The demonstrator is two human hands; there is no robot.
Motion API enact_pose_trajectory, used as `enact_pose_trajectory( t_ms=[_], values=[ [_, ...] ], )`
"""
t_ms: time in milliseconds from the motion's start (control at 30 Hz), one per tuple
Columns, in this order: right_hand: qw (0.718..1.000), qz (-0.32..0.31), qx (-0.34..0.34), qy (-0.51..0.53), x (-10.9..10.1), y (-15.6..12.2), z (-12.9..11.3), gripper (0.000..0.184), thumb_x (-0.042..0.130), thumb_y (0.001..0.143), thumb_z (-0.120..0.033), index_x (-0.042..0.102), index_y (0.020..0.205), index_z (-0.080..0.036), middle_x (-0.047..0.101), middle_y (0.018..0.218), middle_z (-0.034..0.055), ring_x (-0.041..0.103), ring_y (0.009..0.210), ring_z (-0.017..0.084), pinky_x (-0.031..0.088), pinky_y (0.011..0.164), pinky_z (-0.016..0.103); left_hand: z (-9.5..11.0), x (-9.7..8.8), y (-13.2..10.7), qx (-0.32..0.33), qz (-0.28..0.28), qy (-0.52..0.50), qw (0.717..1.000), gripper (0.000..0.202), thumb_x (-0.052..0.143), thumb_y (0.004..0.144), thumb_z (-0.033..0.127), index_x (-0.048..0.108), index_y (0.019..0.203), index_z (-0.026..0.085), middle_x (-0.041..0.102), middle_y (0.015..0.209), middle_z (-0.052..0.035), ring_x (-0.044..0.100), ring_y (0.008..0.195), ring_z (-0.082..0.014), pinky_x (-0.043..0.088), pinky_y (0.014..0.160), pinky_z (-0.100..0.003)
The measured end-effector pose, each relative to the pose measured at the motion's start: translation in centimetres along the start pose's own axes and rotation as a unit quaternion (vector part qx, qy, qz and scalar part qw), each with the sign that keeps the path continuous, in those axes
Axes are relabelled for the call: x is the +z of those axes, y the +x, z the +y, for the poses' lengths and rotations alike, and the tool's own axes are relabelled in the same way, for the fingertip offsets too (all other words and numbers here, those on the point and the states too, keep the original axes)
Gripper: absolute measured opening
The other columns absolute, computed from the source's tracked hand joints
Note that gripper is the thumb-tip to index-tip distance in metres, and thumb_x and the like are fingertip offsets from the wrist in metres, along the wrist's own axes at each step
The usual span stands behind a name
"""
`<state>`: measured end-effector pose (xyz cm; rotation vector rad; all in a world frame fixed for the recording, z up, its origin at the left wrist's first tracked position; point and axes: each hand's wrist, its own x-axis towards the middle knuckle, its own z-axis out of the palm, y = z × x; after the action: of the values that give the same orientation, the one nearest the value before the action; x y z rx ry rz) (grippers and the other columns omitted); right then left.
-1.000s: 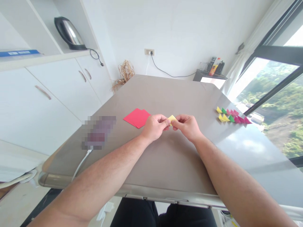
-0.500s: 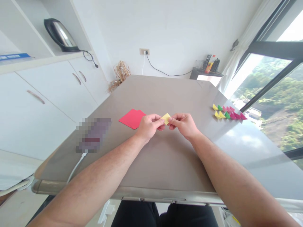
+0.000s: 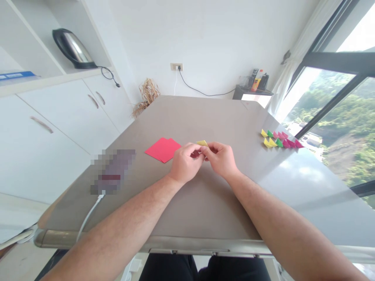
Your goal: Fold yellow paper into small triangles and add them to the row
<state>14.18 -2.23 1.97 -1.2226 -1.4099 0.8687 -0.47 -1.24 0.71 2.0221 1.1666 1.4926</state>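
Observation:
Both my hands meet over the middle of the grey table. My left hand and my right hand are closed in pinches on one small folded yellow paper piece, whose tip shows just above my fingertips. A stack of red paper sheets lies flat on the table just left of my left hand.
Several folded paper triangles in yellow, green and pink lie in rows at the table's right side near the window. A blurred-out object with a white cable sits at the left. A kettle stands on the shelf above white cabinets.
My hands have come closer together, and less of the yellow piece shows between the fingers. The view has shifted slightly.

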Motion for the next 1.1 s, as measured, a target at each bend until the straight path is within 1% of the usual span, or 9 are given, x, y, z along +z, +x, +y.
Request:
enact_pose_trajectory(
  t_ms=[100,167,267,400,533,700,833,933,1100],
  values=[
    [0.999,-0.001,0.029,0.037,-0.4,0.3,0.1,0.025,0.069,0.082,-0.042,0.075,0.080,-0.018,0.074,0.071,0.0052,0.068,0.067,0.018,0.056,0.064,0.031,-0.2,0.0,0.1,-0.089,0.047,-0.067,0.993,0.019,0.073,0.079,0.026,0.067,0.096,0.022,0.073,0.094,-0.0043,0.067,0.079,-0.0158,0.054,0.071,-0.028],
    [0.999,-0.009,0.036,0.040,-0.6,0.4,0.2,0.024,0.069,0.081,-0.041,0.075,0.078,-0.018,0.073,0.068,0.0045,0.067,0.064,0.017,0.056,0.063,0.030,-0.4,-0.1,0.3,-0.146,0.028,-0.137,0.979,0.026,0.074,0.078,0.028,0.067,0.102,0.021,0.073,0.095,-0.0054,0.068,0.082,-0.0168,0.055,0.072,-0.029],
    [0.999,-0.022,0.029,0.021,-0.8,0.4,0.1,0.025,0.069,0.082,-0.042,0.074,0.076,-0.018,0.071,0.066,0.0034,0.064,0.061,0.015,0.053,0.062,0.029,-0.4,-0.3,0.5,-0.197,-0.028,-0.212,0.957,0.020,0.074,0.078,0.031,0.068,0.092,0.018,0.073,0.079,-0.0040,0.068,0.072,-0.0166,0.055,0.070,-0.031],
    [0.999,-0.024,0.018,0.013,-0.8,0.1,-0.2,0.023,0.071,0.079,-0.041,0.073,0.078,-0.018,0.068,0.062,0.0016,0.061,0.057,0.014,0.047,0.055,0.026,0.1,-0.2,0.6,-0.213,-0.036,-0.242,0.946,0.015,0.076,0.074,0.027,0.065,0.077,0.018,0.068,0.066,-0.0003,0.062,0.061,-0.0131,0.050,0.061,-0.027],
    [1.000,-0.020,0.015,-0.001,-0.9,0.1,-0.2,0.019,0.071,0.078,-0.037,0.069,0.072,-0.018,0.064,0.057,0.0000,0.057,0.053,0.013,0.041,0.049,0.024,0.4,-0.1,0.5,-0.234,-0.029,-0.256,0.937,0.013,0.075,0.070,0.025,0.064,0.072,0.018,0.066,0.063,0.0005,0.060,0.058,-0.0125,0.048,0.058,-0.026],
    [0.998,-0.057,0.011,0.029,-1.1,0.1,-0.1,0.016,0.071,0.078,-0.034,0.071,0.079,-0.018,0.069,0.065,0.0019,0.063,0.060,0.015,0.048,0.056,0.026,0.8,-0.3,0.6,-0.245,-0.010,-0.269,0.931,0.010,0.072,0.068,0.024,0.068,0.075,0.018,0.069,0.064,-0.0008,0.062,0.058,-0.0141,0.051,0.060,-0.028],
    [0.996,-0.068,0.001,0.060,-1.1,0.1,-0.1,0.017,0.070,0.079,-0.032,0.074,0.087,-0.018,0.072,0.069,0.0030,0.066,0.062,0.015,0.053,0.061,0.029,1.1,-0.2,0.7,-0.250,0.015,-0.283,0.926,0.011,0.073,0.068,0.023,0.067,0.076,0.018,0.068,0.062,0.0001,0.062,0.056,-0.0139,0.051,0.058,-0.028],
    [0.996,-0.061,-0.008,0.067,-1.0,0.1,0.2,0.017,0.072,0.078,-0.031,0.074,0.089,-0.018,0.072,0.070,0.0021,0.066,0.060,0.015,0.054,0.060,0.029,1.2,0.0,0.7,-0.259,0.033,-0.292,0.920,0.012,0.073,0.067,0.022,0.067,0.076,0.018,0.065,0.059,0.0015,0.061,0.055,-0.0135,0.051,0.057,-0.028],
    [0.995,-0.027,-0.020,0.090,-0.9,0.3,0.4,0.014,0.074,0.075,-0.028,0.073,0.086,-0.020,0.066,0.062,-0.0027,0.063,0.054,0.012,0.051,0.054,0.026,1.4,-0.1,0.6,-0.282,0.021,-0.329,0.901,0.013,0.073,0.067,0.019,0.066,0.077,0.019,0.064,0.056,0.0020,0.062,0.055,-0.0140,0.050,0.058,-0.028]
  ],
)
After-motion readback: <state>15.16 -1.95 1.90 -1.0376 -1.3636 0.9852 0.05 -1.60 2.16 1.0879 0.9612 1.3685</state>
